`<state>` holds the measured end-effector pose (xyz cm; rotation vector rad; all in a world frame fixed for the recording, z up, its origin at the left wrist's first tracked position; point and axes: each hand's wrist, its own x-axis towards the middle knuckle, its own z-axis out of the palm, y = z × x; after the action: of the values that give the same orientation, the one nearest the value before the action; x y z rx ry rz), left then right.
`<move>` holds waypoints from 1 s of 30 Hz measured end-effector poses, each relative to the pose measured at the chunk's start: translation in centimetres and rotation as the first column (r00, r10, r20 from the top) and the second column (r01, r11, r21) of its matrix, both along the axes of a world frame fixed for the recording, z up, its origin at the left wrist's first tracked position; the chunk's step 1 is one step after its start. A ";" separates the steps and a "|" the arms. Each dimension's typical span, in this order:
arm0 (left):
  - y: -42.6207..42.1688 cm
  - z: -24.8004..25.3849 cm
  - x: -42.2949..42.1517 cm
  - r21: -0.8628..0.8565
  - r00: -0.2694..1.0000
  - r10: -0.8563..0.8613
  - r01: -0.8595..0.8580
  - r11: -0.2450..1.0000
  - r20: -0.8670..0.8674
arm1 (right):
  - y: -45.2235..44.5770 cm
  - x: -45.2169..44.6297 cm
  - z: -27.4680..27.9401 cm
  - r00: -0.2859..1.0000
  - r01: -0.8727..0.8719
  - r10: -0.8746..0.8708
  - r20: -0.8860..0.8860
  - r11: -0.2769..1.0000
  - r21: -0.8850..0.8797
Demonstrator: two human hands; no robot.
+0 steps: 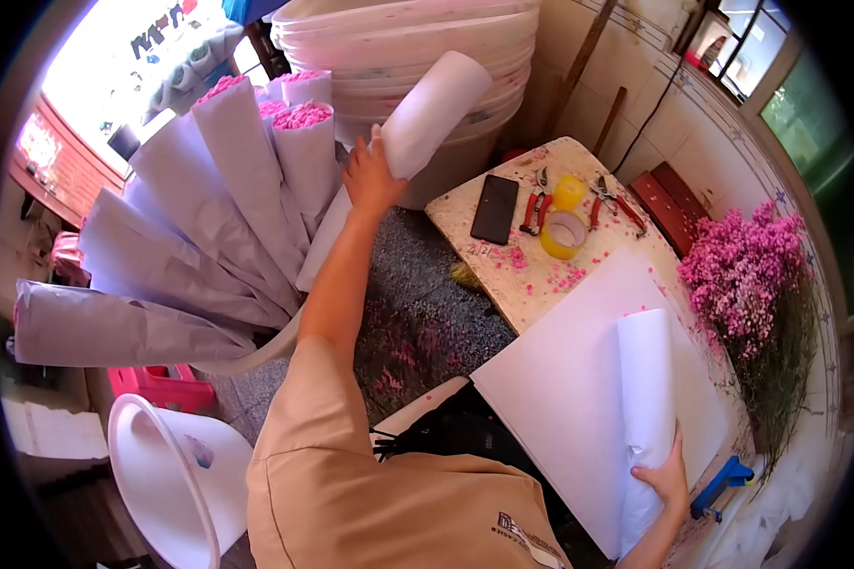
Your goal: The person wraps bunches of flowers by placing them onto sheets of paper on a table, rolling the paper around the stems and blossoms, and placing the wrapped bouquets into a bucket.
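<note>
My left hand [372, 175] is stretched far forward, its fingers curled round a long white paper-wrapped bundle [436, 100]. The bundle leans over the tub [256, 356], its lower end beside other paper-wrapped flower bundles [228, 180], some showing pink blooms at the top. What lies inside the held bundle cannot be seen. Down at the right, my right hand [669, 479] grips the lower part of a second white paper-wrapped roll [647, 379], thumb across its front. That roll lies on a stack of white paper sheets [560, 379] at the table's near side.
On the speckled table [465, 204] are a phone [494, 209], red-handled pruners [537, 204], a second pair [617, 204] and yellow tape [564, 234]. Loose pink flowers [745, 270] stand at right, near a blue tool [721, 486]. Stacked tubs [408, 43] and a white bucket [176, 484] flank me.
</note>
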<state>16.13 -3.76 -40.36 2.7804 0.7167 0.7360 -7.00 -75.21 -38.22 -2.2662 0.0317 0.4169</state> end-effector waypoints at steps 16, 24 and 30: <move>7.4 11.4 -17.8 -0.250 0.798 0.331 -0.232 0.940 0.503 | -0.4 0.3 0.1 0.995 0.085 -0.079 -0.069 0.993 0.083; 13.9 9.0 -31.9 0.278 0.567 0.423 -0.773 0.571 0.707 | -0.7 0.2 -0.3 0.999 0.040 -0.040 -0.008 0.994 0.097; 7.6 13.5 -29.1 0.616 0.826 0.545 -0.507 0.603 0.146 | -1.1 0.0 -1.1 1.000 0.021 -0.024 0.016 0.984 0.177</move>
<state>-12.94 3.86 -26.85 3.1911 1.6297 1.1997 -7.02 -76.32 -39.28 -2.0921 0.0104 0.3721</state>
